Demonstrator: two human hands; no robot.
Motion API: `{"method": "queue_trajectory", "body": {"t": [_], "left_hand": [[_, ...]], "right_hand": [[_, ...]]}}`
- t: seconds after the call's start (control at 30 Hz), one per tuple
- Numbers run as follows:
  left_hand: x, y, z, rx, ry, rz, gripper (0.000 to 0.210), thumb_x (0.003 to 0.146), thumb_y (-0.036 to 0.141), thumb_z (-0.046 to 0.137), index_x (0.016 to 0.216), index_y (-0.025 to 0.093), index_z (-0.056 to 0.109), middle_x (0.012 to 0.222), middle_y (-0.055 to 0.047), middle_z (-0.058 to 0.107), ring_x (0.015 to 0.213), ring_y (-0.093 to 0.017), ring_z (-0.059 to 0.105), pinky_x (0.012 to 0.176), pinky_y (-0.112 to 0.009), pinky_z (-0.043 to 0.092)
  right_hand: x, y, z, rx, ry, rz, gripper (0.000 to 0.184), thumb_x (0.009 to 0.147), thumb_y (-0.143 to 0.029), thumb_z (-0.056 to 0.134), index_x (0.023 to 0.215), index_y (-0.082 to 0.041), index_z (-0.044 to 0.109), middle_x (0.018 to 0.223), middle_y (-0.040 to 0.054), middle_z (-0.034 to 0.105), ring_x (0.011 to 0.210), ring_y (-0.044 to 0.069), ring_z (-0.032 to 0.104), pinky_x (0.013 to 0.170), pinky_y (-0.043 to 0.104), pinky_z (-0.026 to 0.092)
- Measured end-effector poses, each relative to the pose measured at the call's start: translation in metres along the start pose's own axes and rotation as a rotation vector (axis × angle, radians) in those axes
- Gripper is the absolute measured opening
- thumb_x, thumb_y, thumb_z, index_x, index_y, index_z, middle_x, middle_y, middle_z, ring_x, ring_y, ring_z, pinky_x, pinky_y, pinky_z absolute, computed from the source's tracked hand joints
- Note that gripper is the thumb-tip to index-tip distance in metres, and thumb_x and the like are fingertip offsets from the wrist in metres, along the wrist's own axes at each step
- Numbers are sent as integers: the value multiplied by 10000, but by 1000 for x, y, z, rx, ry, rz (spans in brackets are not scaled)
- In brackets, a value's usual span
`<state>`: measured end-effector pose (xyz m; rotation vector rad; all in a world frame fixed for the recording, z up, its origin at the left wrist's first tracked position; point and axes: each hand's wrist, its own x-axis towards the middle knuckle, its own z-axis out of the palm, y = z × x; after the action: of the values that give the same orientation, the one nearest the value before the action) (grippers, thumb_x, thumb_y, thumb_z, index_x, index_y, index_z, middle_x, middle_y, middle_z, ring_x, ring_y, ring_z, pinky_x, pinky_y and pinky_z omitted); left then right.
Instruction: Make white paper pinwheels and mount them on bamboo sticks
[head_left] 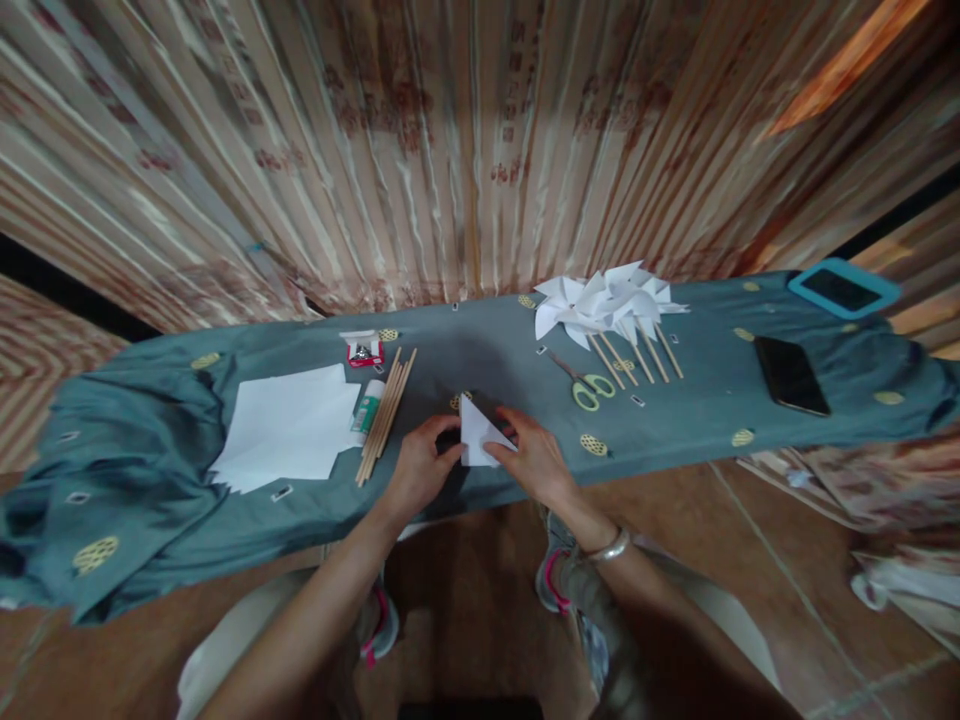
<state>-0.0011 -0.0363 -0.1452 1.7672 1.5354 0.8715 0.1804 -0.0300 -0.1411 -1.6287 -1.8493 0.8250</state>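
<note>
A small sheet of white paper folded into a triangle [478, 438] is held upright-pointed between both hands, just above the cloth. My left hand [421, 465] pinches its left edge between thumb and fingers. On the other side, my right hand [538, 458] grips the sloping edge, thumb in front and fingers behind. Left of the hands lies a bundle of thin wooden sticks [386, 420] beside a green and white glue stick [366, 412]. Scissors with green handles [589, 388] rest to the right, blades pointing away to the left.
A stack of white paper [281, 425] lies at left, with a small red box of pins [365, 352] behind it. White paper pinwheels [607, 303] on sticks lie at back right. Farther right are a black phone [791, 375] and a blue-framed tablet [844, 287]. A curtain [465, 150] hangs behind the cloth-covered table [697, 420].
</note>
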Motion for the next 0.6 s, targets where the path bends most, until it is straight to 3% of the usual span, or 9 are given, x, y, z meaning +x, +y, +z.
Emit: {"method": "queue_trajectory", "body": {"t": [0.13,0.37,0.5,0.6], "left_hand": [[-4,11,6,-87,35,-3,105,745,155,600,803,207,670,932,-42,733,913,-203,668,897,-367,493],[-2,16,-2,-254,156,37,71,738,232,633,752,215,701,1115,-58,689,1064,-223,627,1005,-412,439],[3,9,-10,-347,150,5,85,719,237,648,768,215,714,1147,-61,668,1098,-229,611,1019,-414,437],[5,5,-16,-443,101,-34,78,696,239,666,745,204,715,1158,-75,663,1107,-238,607,1009,-418,453]], "right_hand": [[0,0,3,-18,-23,-96,462,737,-204,679,1190,-156,604,1224,139,647,1110,262,614,979,439,461],[6,7,-6,290,-48,8,762,650,-262,781,1347,-201,479,1234,128,649,1083,273,642,945,451,489],[9,5,-19,662,-152,100,819,615,-282,805,1358,-191,473,1282,141,623,1116,255,632,928,400,513],[11,0,-25,938,-218,227,679,660,-331,779,1286,-207,547,1210,110,665,1009,210,669,829,351,554]]}}
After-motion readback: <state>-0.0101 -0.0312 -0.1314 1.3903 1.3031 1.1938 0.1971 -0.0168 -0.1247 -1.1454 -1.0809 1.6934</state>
